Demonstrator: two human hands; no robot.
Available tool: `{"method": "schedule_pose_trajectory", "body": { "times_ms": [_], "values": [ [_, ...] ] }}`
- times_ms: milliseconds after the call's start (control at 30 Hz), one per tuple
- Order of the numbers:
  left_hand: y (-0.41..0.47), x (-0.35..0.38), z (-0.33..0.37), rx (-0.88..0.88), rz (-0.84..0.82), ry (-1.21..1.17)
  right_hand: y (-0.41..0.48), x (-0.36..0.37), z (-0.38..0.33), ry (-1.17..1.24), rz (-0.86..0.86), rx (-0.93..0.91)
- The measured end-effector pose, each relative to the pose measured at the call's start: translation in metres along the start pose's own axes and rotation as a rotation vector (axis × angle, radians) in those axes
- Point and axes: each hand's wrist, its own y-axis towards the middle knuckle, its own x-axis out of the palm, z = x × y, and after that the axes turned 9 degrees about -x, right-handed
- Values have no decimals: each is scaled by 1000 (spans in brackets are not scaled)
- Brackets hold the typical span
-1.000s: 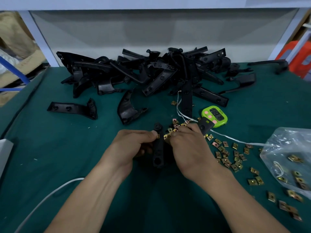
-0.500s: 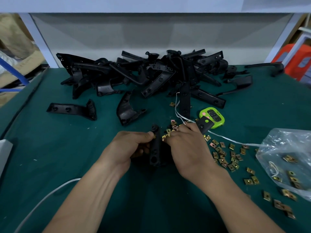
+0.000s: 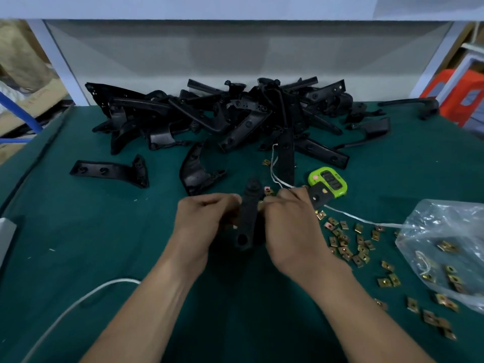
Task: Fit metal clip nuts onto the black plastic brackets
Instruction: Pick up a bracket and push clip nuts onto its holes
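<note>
Bracket (image 3: 247,218), black plastic, sits upright between the two hands over the green table cover (image 3: 78,244). Open cloth runs to the left of the left fingers and back toward the person on the near side of both wrists.

Room is tighter elsewhere. Just beyond the fingertips lie a curved bracket (image 3: 195,171) and a green timer (image 3: 328,180). Farther beyond them a heap of brackets (image 3: 235,119) reaches the grey back panel (image 3: 235,48). A single flat bracket (image 3: 110,170) lies well to the left of the left fingers. To the right of the right fingers loose clip nuts (image 3: 345,242) dot the cloth, thickest just beside the knuckles. They thin out toward a clear plastic bag (image 3: 445,231) that holds more of them. A white string (image 3: 361,218) runs from the bag past the right knuckles. A white cord (image 3: 65,310) curves across the cloth on the near side of the left forearm.

The held bracket is a narrow matt bar with a rounded boss at its far end and a round hole near its close end. Its middle is blurred.

The left hand (image 3: 201,221) has its fingers curled round the bar's left side, thumb toward the top. The right hand (image 3: 290,229) grips the right side, fingers curled in. A brass clip nut (image 3: 262,204) shows at the bar's right edge, between the two thumb tips. The blur hides how far it is seated.

A short black piece (image 3: 318,196) with a hole sticks out past the right knuckles, over the timer's near edge. I cannot tell whether it belongs to the held bracket.
</note>
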Motion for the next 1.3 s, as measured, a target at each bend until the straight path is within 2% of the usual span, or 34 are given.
{"method": "schedule_pose_trajectory", "body": {
  "times_ms": [133, 367, 500, 1100, 1300],
  "values": [
    [7, -6, -2, -26, -72, -111, -5, 7, 11, -30, -19, -10],
    [1, -5, -3, -95, -237, -150, -5, 9, 24, -86, -87, -1],
    [-1, -7, 0, -108, -252, -162, -5, 7, 24, -98, -111, -20],
    [-8, -11, 3, -115, -198, -115, -4, 8, 18, -129, -149, -116],
    [-14, -1, -4, -118, 44, -227, -4, 11, 13, -131, -145, -123]
  ]
}}
